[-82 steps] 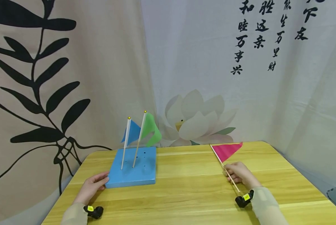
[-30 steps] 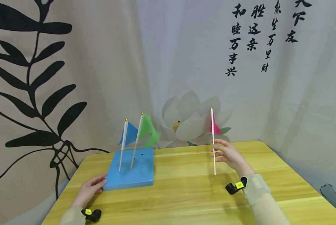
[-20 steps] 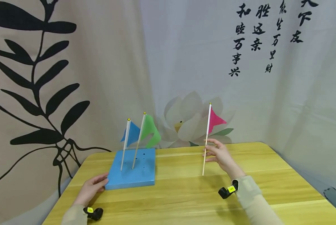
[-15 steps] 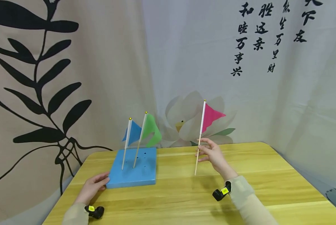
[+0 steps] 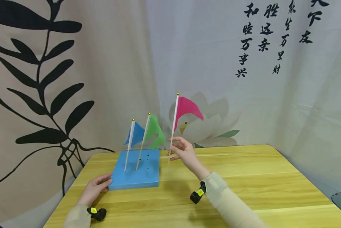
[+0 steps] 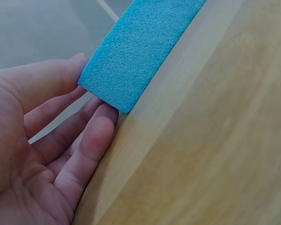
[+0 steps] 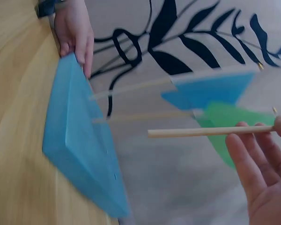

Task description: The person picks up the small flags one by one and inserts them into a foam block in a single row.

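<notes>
My right hand (image 5: 185,155) pinches the wooden stick of a pink flag (image 5: 186,109), held nearly upright just right of a blue foam board (image 5: 147,179). In the right wrist view the stick's lower end (image 7: 164,133) is free, apart from the board. A blue flag (image 5: 136,133) and a green flag (image 5: 151,128) stand in the board, leaning slightly right. At the board's left near corner, my left hand (image 5: 93,189) grips its edge. The left wrist view has the thumb (image 6: 68,77) at the upper edge and fingertips by the lower edge.
The board rests on a wooden table (image 5: 244,177) and has several small holes (image 5: 147,155) right of the flags. Behind the table hangs a printed curtain (image 5: 193,47) with leaves, a lotus and black characters.
My right hand has lifted the pink flag from low over the table, turned it upright and brought it left towards the board. My left hand has stayed at the board's corner.
</notes>
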Demonstrator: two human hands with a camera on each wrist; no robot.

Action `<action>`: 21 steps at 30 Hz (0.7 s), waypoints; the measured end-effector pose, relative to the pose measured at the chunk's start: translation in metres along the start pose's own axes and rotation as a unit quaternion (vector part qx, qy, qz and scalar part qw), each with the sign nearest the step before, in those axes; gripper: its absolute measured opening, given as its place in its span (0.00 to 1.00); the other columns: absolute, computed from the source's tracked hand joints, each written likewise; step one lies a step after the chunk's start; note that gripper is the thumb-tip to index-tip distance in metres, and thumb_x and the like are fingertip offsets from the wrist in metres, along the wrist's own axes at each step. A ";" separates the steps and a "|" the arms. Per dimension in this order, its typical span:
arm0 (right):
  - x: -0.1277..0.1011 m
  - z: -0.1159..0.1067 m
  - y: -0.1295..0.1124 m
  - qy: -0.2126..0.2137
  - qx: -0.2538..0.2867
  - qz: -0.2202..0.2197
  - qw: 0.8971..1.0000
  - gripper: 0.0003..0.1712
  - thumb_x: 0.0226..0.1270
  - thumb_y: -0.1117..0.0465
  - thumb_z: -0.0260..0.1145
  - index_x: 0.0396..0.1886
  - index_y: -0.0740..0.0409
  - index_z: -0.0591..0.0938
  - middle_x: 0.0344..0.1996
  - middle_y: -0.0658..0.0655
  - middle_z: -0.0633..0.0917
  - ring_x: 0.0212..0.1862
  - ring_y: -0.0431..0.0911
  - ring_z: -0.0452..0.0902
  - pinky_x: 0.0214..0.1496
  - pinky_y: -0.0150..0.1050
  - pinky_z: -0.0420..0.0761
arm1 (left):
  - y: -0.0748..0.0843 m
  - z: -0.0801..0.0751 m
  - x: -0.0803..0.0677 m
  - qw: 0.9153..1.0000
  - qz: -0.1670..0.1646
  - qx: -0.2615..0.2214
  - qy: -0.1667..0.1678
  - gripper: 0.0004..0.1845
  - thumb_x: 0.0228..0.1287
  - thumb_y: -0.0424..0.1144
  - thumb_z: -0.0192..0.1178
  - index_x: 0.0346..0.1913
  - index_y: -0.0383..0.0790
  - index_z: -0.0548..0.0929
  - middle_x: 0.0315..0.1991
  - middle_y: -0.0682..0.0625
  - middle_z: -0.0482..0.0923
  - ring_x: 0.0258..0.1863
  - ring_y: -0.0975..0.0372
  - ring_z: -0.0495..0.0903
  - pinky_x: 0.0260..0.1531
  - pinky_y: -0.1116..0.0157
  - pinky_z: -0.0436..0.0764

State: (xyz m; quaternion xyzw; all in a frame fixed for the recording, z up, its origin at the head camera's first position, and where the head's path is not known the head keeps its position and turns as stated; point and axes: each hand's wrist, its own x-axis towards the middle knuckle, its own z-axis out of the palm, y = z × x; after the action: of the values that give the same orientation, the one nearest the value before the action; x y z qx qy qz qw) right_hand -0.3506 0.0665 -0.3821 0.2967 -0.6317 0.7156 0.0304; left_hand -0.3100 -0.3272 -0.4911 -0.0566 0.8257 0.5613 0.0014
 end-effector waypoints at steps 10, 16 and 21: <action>0.014 0.058 0.016 -0.020 -0.008 0.010 1.000 0.18 0.71 0.68 0.60 0.58 0.70 0.73 0.40 0.71 0.80 0.43 0.69 0.79 0.39 0.54 0.83 | -0.003 0.000 -0.001 1.000 -0.005 -0.010 0.004 0.32 0.67 0.48 0.62 0.67 0.33 0.71 0.62 0.37 0.72 0.42 0.59 0.78 0.39 0.63 0.80; 0.019 0.078 0.013 0.023 -0.036 0.020 0.999 0.12 0.71 0.70 0.60 0.51 0.71 0.76 0.39 0.74 0.81 0.43 0.67 0.80 0.39 0.54 0.83 | -0.002 0.000 -0.002 1.000 -0.003 -0.005 0.006 0.31 0.68 0.47 0.62 0.67 0.31 0.71 0.61 0.36 0.72 0.42 0.59 0.78 0.39 0.62 0.80; 0.022 0.085 0.016 0.062 -0.017 0.027 0.998 0.14 0.71 0.71 0.59 0.54 0.69 0.75 0.39 0.73 0.80 0.43 0.70 0.79 0.39 0.57 0.82 | 0.001 0.001 -0.001 1.000 0.000 -0.007 0.008 0.30 0.67 0.46 0.62 0.67 0.33 0.72 0.60 0.37 0.73 0.41 0.59 0.79 0.38 0.62 0.80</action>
State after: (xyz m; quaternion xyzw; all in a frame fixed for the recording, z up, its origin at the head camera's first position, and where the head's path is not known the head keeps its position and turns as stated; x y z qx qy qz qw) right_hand -0.3423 -0.0220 -0.3836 0.2339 -0.6484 0.7224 0.0552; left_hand -0.3087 -0.3262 -0.4906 -0.0606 0.8220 0.5663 -0.0056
